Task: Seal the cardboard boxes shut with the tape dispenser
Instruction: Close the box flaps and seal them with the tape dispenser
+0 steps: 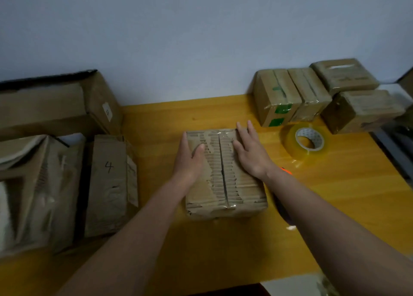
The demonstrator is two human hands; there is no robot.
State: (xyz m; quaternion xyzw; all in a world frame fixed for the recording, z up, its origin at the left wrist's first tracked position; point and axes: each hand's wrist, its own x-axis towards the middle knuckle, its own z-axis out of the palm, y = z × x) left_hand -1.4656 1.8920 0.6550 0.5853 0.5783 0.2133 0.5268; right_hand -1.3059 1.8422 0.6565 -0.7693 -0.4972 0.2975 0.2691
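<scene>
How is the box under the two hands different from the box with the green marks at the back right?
The box under the hands lies flat in the middle of the table, its top skin torn so the ribbed layer shows; the green-marked box has smooth faces. The first lies apart from the other boxes; the second stands in a row against another taped box. The left hand and right hand press the first; nothing touches the second. Both are brown cardboard with clear tape.

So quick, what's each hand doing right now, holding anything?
Left hand: open, resting on the left side of the cardboard box, holding nothing.
Right hand: open, fingers straight, pressing flat on the box's right flap.
</scene>
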